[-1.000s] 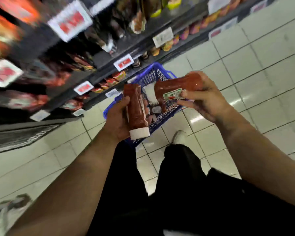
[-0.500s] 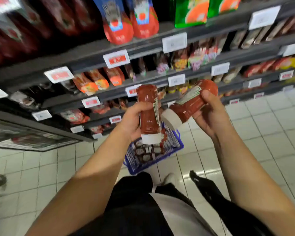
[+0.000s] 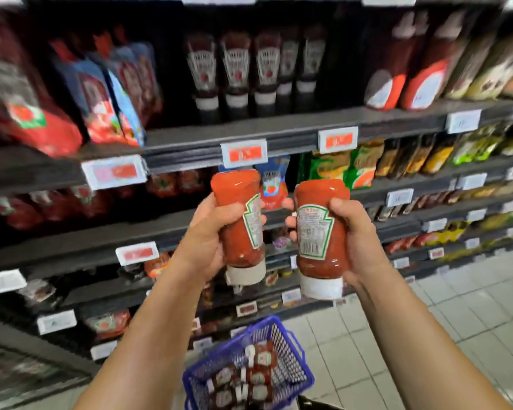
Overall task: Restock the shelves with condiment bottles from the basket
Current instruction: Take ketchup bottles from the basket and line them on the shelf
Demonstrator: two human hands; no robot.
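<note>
My left hand [image 3: 203,232] grips a red ketchup bottle [image 3: 239,208] with its white cap pointing down. My right hand [image 3: 359,238] grips a second ketchup bottle [image 3: 320,229], also cap down, its back label facing me. Both bottles are upright, side by side at chest height in front of the shelves. Below them on the floor stands the blue wire basket [image 3: 296,344] with several more ketchup bottles [image 3: 258,371] lying in it. On the upper shelf [image 3: 249,128] stands a row of matching bottles [image 3: 237,69], caps down.
Dark shelving fills the view, with sauce pouches [image 3: 107,93] at the left and packets [image 3: 353,164] at the right. Price tags [image 3: 243,152] line each shelf edge. White tiled floor [image 3: 456,306] runs along the right.
Both hands have lifted their bottles from over the basket up to shelf height. The right bottle has turned from lying tilted to upright, cap down. My view has risen to the upper shelves.
</note>
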